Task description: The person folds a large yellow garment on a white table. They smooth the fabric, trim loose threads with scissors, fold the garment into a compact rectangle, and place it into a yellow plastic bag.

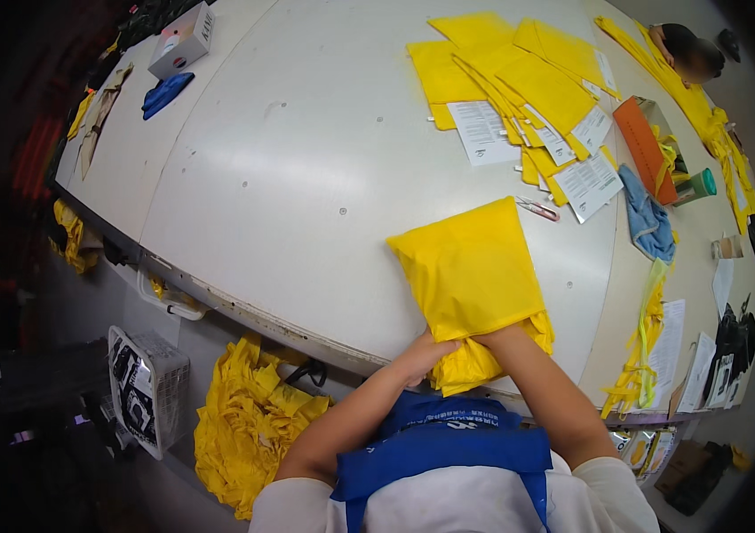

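A flat yellow fabric pouch (471, 266) lies at the table's near edge, in front of my body. Loose yellow fabric (471, 369) spills out at its near end and hangs toward my apron. My left hand (429, 357) is closed on the pouch's near left corner, its fingertips tucked out of sight. From the right, my right hand (504, 341) reaches in at the near edge between pouch and loose fabric; its fingers are hidden there. Just beyond the pouch's far right corner rest small red-handled thread snips (539, 210).
Several yellow pouches (475, 67) with printed sheets (481, 131) lie beyond. An orange box (644, 147), a blue cloth (648, 218) and a green thread cone (702, 184) stand right. Yellow fabric (253, 426) is heaped below left, beside a white basket (151, 391). Another person (688, 53) sits far right.
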The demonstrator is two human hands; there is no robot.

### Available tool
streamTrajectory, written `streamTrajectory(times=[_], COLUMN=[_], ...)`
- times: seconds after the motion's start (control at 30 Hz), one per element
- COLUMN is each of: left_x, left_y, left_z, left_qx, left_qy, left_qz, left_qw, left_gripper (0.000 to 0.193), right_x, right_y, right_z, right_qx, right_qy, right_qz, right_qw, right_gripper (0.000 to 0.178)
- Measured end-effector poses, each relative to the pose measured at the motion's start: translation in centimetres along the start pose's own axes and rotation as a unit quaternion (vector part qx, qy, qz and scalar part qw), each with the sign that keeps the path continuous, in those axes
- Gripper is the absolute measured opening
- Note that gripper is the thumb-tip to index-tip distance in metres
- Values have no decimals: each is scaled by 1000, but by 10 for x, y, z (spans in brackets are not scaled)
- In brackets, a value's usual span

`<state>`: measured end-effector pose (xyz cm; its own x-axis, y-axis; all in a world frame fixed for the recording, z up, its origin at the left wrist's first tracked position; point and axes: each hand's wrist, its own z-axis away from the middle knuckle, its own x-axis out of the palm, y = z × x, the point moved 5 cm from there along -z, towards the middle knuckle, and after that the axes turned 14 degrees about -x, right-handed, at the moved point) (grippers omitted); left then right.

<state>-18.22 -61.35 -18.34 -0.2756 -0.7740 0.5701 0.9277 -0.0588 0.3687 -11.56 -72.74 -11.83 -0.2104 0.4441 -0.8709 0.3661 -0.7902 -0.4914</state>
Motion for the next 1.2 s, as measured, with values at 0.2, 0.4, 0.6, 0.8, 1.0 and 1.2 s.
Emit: streamTrajectory(times=[0.2,0.4,0.6,0.8,1.0,1.2], left_x=[-8,11,-6,-3,23,-6], left_y=[4,1,-8,-13,-2,1], left_z=[-2,19,7,13,28,23], left_qx=[-16,33,134,113,98,109], left_qy=[-35,-39,61,97,62,104], left_qz=[-99,121,42,118,9,-250], left_qw=[994,991,988,982,993,957], left_gripper=[58,75,74,72,89,92], right_x=[18,29,23,-32,5,-10], right_y=[18,17,25,19,57,-11], right_z=[-33,-34,-31,43,58,-10], right_qx=[28,51,30,1,104,-4], right_qy=[-13,-3,-10,-13,72,44], right_qz=[33,60,34,26,-40,88], right_qw=[999,997,999,1000,991,995], right_gripper=[62,61,61,55,64,64])
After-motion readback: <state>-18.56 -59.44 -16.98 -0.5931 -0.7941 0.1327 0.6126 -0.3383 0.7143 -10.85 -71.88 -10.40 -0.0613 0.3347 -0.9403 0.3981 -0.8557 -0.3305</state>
